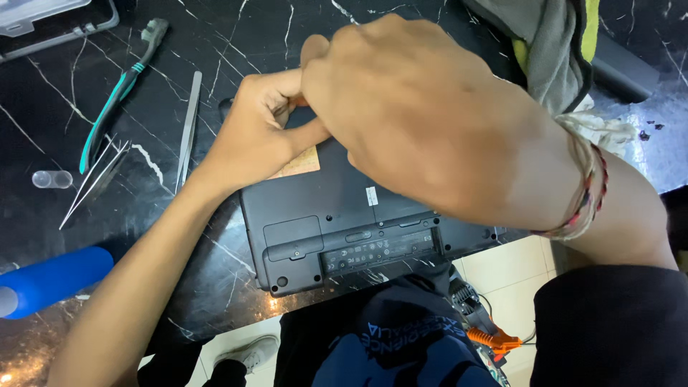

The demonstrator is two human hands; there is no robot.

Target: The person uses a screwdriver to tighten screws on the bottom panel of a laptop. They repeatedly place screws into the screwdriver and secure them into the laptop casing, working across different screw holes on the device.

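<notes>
Surface: black marble table (215, 43).
Hands: your left hand (258, 132) and right hand (423, 122) meet, fingers curled, pressing an upturned laptop (337, 222).
Beside left hand: tweezers (188, 129).

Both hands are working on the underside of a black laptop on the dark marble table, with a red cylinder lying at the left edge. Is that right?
Not quite. In the head view the cylinder at the left edge is blue, not red. The rest holds: the left hand and right hand meet over the upturned black laptop on the dark marble table.
</notes>
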